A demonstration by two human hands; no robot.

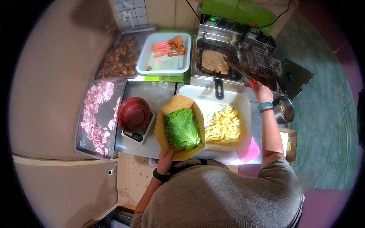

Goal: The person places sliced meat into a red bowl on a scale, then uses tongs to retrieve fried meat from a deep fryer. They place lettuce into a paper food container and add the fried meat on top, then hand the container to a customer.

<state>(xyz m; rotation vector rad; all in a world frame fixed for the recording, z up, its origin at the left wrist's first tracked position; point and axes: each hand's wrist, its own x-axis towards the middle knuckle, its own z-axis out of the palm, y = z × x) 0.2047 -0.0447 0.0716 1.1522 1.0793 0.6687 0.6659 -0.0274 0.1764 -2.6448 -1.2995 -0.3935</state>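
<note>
My left hand [164,163] grips the near edge of a brown paper food tray [175,103] in front of my body. Frilly green lettuce leaves [183,129] fill its middle. My right hand [264,94] is closed around the red handles of metal tongs [252,82]. They slant up and left toward the fryer [197,80], where their tips are hard to make out. A flat brown piece of food [215,61] lies in its left fry basket, whose black handle [219,91] sticks out toward me. The right basket [259,62] looks dark inside.
Right of the paper tray, a white bin [185,91] holds cut fries [228,125]. A red bowl [134,114] stands on a scale [140,137]; sliced pink meat [99,93] lies beyond it. Behind are a white tub [142,62] with sausages and a steel pot [285,110] at right.
</note>
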